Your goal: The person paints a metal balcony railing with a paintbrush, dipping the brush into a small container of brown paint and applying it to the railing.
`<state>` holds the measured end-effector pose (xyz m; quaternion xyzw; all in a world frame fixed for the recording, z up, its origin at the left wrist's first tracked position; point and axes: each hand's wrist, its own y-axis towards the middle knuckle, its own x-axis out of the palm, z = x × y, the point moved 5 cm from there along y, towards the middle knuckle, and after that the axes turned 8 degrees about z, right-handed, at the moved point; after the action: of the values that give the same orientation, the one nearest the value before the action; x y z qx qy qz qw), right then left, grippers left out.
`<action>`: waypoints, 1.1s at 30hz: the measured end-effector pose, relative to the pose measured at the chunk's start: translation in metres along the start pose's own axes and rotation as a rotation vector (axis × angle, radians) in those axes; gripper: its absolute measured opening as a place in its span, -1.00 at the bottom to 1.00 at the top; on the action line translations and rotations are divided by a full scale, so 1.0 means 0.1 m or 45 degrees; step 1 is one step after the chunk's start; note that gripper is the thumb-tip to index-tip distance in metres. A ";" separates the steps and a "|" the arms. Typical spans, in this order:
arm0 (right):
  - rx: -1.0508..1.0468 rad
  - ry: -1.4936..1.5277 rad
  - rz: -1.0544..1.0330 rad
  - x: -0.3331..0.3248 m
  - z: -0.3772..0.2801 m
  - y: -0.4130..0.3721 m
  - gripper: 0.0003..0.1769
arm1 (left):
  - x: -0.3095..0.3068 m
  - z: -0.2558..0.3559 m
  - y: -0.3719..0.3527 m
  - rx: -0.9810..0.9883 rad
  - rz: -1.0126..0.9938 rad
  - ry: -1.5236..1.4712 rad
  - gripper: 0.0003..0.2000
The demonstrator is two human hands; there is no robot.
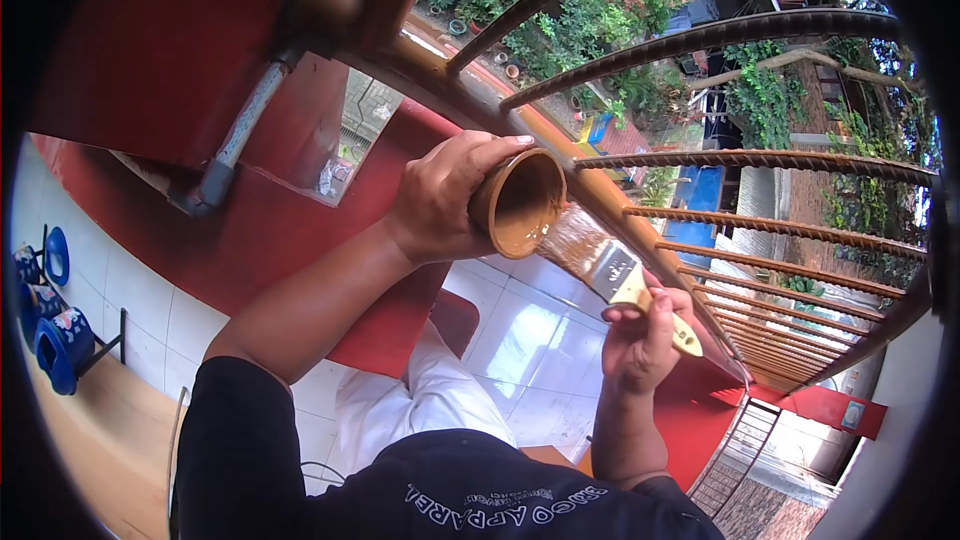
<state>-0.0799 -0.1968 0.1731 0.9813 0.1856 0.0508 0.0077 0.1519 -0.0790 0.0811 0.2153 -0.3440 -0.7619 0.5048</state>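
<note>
In the head view my left hand (pixel 440 195) grips a small brown cup (pixel 527 202), tipped so its mouth faces me. Its inside is coated in wet-looking brown paint, and the thumb lies along the rim. My right hand (pixel 648 338) holds a flat paintbrush (pixel 620 275) by its pale wooden handle, with fingers and thumb closed round it. The bristles look wet and brown at the tip, which is right at the lower rim of the cup. Between bristles and handle shows a metal ferrule with pale smears.
A railing of rusty ribbed bars (pixel 760 165) runs along the right, fixed to a brown frame (pixel 560 135). Under my left arm spreads a red table surface (pixel 330 250). A grey pipe (pixel 245 125) stands at the upper left. Blue patterned items (pixel 60 340) lie far left.
</note>
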 end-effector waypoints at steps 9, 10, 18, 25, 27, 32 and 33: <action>-0.061 -0.158 -0.130 -0.30 0.05 0.12 -0.92 | -0.01 0.02 0.02 0.008 -0.020 -0.009 -0.06; -0.040 -0.115 -0.077 -0.29 0.03 0.13 -0.92 | -0.01 0.01 0.01 0.001 -0.025 -0.008 -0.04; 0.360 0.178 0.284 -0.24 0.06 0.17 -0.79 | 0.02 -0.04 -0.03 -0.055 -0.077 -0.026 0.13; 0.574 0.333 0.320 -0.21 -0.04 0.24 -0.74 | 0.03 -0.04 -0.02 -0.068 -0.083 -0.025 0.03; 0.570 0.298 0.344 -0.19 -0.04 0.24 -0.74 | 0.03 -0.04 0.00 -0.057 -0.073 -0.034 0.01; 0.342 0.180 0.332 -0.18 -0.06 0.23 -0.69 | 0.02 -0.02 -0.01 0.059 -0.018 -0.046 0.03; 0.260 0.142 0.297 -0.16 -0.10 0.21 -0.68 | 0.01 0.00 -0.01 0.100 -0.019 -0.022 -0.05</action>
<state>-0.0876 -0.2221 0.1818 0.9875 0.0746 0.0864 -0.1085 0.1510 -0.0799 0.0800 0.2311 -0.3764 -0.7534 0.4872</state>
